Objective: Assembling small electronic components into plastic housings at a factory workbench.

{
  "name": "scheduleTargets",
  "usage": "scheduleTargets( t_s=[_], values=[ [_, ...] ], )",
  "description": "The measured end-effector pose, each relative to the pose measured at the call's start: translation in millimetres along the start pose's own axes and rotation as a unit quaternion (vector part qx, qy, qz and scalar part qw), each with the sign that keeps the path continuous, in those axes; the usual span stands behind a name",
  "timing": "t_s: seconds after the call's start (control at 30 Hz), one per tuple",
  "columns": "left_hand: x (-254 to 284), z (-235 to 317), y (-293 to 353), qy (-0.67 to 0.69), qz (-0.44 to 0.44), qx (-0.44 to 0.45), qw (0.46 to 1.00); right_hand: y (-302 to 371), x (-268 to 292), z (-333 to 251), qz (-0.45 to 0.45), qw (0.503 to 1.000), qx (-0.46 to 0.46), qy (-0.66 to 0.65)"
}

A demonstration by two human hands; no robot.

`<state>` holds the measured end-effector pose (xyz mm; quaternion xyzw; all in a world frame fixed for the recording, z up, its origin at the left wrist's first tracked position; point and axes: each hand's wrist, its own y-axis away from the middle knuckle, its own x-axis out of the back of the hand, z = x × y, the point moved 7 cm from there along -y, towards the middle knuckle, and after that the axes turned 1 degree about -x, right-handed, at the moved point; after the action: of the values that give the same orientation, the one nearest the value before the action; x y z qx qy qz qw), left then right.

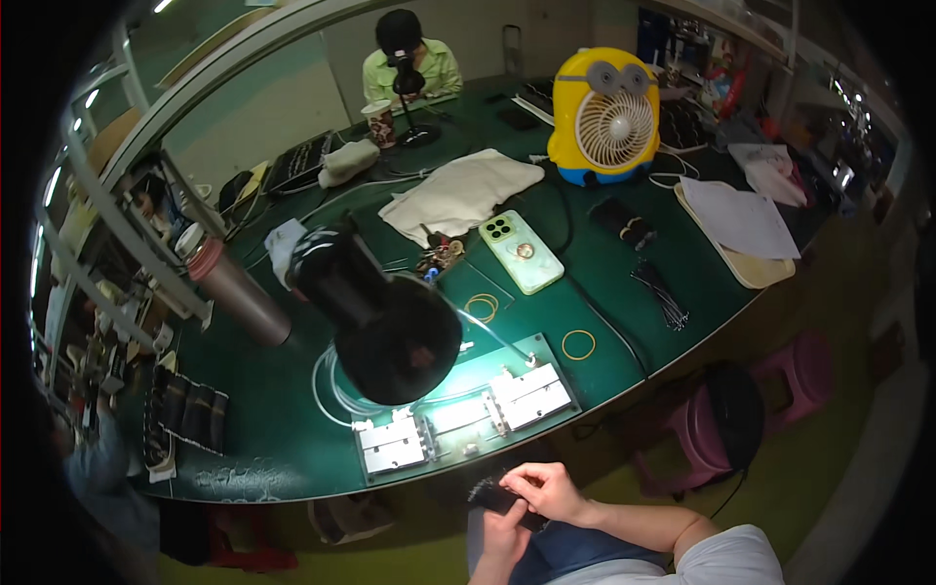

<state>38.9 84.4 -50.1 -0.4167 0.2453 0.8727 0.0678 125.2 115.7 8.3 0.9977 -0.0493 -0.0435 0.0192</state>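
Close to my lap, just off the table's front edge, I hold a bundle of thin black strands (487, 494) with a ragged, pale-flecked end. My left hand (504, 533) grips it from below, its thumb pressed up against it. Over the top, my right hand (548, 493) is closed, with finger and thumb pinched at the strands. What exactly lies in that pinch is too small to tell. Beyond my hands sits a metal fixture (458, 427) with two silver blocks and clear tubes, lit by a black desk lamp (398, 336).
The green table (292, 458) carries a phone (522, 252), a yellow fan (606, 117), a tumbler (239, 292), a beige cloth (463, 191), rubber bands (578, 345) and black wire bundles (661, 295). Pink stools (697, 424) stand to the right. Another person (429, 68) sits opposite.
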Motion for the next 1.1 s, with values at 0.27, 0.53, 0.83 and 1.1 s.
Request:
scheduleTargets(
  t_s=[0.27, 0.53, 0.83, 1.1],
  values=[
    [28.4, -52.3, -7.1, -0.068, 0.041, 0.133, 0.988, 19.7, 42.2, 69.4, 0.060, 0.992, -0.107, 0.018],
    [22.6, -58.0, -18.7, -0.043, 0.034, 0.146, 0.988, 11.7, 52.0, 75.0, 0.064, 0.988, -0.139, -0.025],
    [14.5, -54.3, -11.0, -0.065, 0.035, 0.156, 0.985, 18.2, 52.3, 70.5, 0.021, 0.990, -0.141, -0.009],
    [21.3, -45.5, 6.8, -0.064, 0.048, 0.114, 0.990, 29.3, 39.1, 55.1, 0.023, 0.996, -0.087, 0.028]
  ],
)
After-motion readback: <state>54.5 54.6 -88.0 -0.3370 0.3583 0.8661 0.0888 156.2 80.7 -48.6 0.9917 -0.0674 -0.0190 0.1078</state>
